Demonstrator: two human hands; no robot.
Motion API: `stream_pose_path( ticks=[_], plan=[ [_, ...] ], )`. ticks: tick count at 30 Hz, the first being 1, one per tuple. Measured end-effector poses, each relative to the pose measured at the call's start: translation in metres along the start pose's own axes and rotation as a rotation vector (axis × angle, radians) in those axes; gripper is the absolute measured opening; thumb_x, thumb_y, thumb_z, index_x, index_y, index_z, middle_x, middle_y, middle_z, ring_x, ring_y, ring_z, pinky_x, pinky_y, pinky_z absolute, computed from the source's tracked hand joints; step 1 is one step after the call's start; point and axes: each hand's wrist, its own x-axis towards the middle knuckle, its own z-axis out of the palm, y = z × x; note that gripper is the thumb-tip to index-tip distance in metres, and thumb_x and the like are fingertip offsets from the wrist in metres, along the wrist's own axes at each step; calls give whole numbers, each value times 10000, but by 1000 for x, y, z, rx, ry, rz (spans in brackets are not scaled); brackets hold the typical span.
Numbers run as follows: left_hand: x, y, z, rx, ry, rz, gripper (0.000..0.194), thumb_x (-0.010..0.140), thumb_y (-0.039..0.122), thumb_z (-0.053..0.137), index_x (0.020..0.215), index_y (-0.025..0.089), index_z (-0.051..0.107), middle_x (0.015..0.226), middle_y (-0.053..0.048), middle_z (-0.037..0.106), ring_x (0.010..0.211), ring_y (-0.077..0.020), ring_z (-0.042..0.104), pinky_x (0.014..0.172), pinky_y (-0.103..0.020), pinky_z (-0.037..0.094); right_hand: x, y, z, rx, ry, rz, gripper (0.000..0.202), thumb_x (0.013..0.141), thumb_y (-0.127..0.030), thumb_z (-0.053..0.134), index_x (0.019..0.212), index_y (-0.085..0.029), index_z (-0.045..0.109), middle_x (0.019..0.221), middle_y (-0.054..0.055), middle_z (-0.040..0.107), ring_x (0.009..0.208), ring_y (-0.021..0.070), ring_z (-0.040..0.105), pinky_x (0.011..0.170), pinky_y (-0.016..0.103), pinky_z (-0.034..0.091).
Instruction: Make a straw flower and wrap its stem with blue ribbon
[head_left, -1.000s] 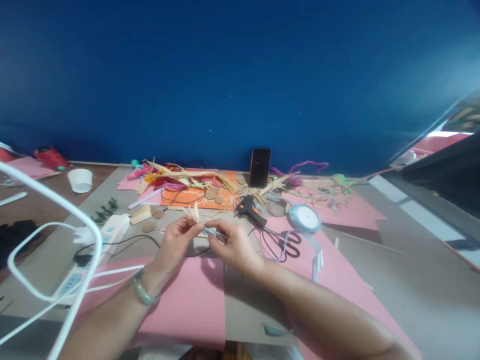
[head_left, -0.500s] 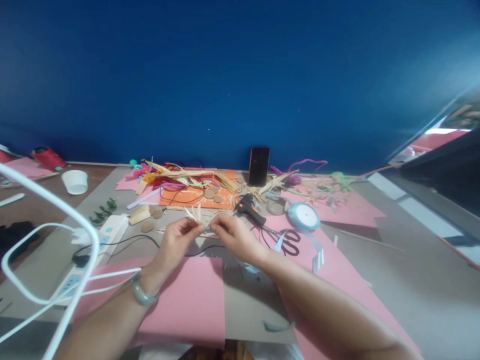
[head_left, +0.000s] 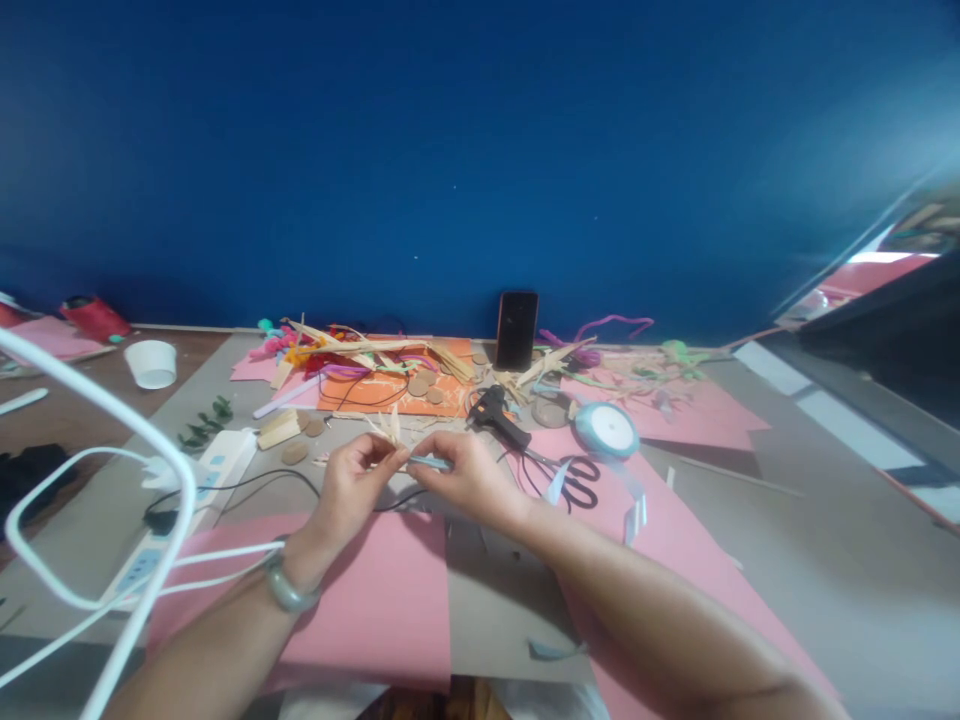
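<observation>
My left hand (head_left: 358, 478) pinches a small bundle of pale, dried husk strips (head_left: 391, 428), whose loose ends fan upward above the fingertips. Close beside it, my right hand (head_left: 461, 475) is closed on a light blue ribbon (head_left: 433, 462) that runs between its fingers toward the bundle. The fingertips of both hands nearly meet. A spool of light blue ribbon (head_left: 607, 430) lies to the right, with a ribbon tail (head_left: 635, 515) hanging from it. Dark-handled scissors (head_left: 581, 482) rest on pink paper near the right wrist.
A black and orange glue gun (head_left: 496, 415) lies just beyond my right hand. Behind it a phone (head_left: 517, 332) leans upright on the blue wall. A power strip (head_left: 225, 465), white cables (head_left: 180, 455) and a white cup (head_left: 151, 364) are at left. Pink sheets (head_left: 375, 600) lie in front.
My right hand has shifted slightly left, closer to my left hand. The blue ribbon now shows across its fingers, and the ribbon part below my right wrist has gone from view.
</observation>
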Motion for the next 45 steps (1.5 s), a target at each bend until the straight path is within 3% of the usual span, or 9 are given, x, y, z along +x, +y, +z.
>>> stream_pose_path(
  ticks=[14, 21, 29, 34, 40, 43, 45],
  plan=[
    [-2, 1, 5, -38, 97, -47, 243, 682, 346, 748, 683, 145, 611, 623, 6, 621, 595, -118, 547, 586, -229, 436, -6, 9, 14, -46, 115, -54, 138, 799, -239, 593, 749, -165, 697, 653, 7, 674, 606, 127, 582, 595, 216, 407],
    [-3, 6, 7, -86, 126, -139, 296, 644, 388, 764, 698, 130, 629, 623, -20, 648, 596, -140, 581, 583, -247, 451, -8, 10, 16, -83, 126, -73, 152, 816, -270, 578, 764, -186, 694, 660, 19, 682, 604, 142, 583, 581, 227, 405],
    [-2, 11, 9, -66, 121, -123, 268, 652, 370, 755, 629, 139, 621, 603, -10, 612, 596, -134, 565, 605, -251, 450, -11, 7, 15, -130, 87, -108, 140, 823, -223, 556, 857, -194, 688, 701, 34, 699, 619, 154, 609, 612, 239, 418],
    [-2, 8, 6, -215, 40, -162, 259, 652, 346, 768, 733, 142, 629, 653, -1, 615, 636, -131, 572, 627, -245, 459, -6, 5, 11, 68, 60, -62, 127, 814, -202, 559, 810, -156, 677, 750, 31, 702, 692, 156, 625, 647, 237, 442],
    [0, 10, 0, -439, -182, -206, 269, 660, 299, 771, 874, 149, 709, 754, -32, 643, 682, -136, 565, 678, -262, 471, -1, -2, -4, 358, -85, -15, 157, 793, -280, 627, 743, -138, 673, 767, 23, 694, 756, 152, 614, 746, 262, 455],
    [2, 9, -2, -487, -206, -193, 205, 709, 321, 735, 840, 163, 736, 743, -37, 628, 680, -139, 560, 674, -269, 472, 0, 0, -6, 487, -199, 74, 222, 777, -349, 656, 770, -127, 667, 674, 1, 640, 593, 95, 526, 598, 219, 413],
    [2, 8, -2, -475, -208, -178, 199, 708, 327, 737, 836, 174, 745, 765, -43, 628, 705, -149, 564, 690, -280, 478, 0, 3, -6, 534, -240, 160, 260, 756, -387, 675, 773, -129, 651, 560, -43, 545, 472, 57, 386, 471, 195, 305]
  ],
)
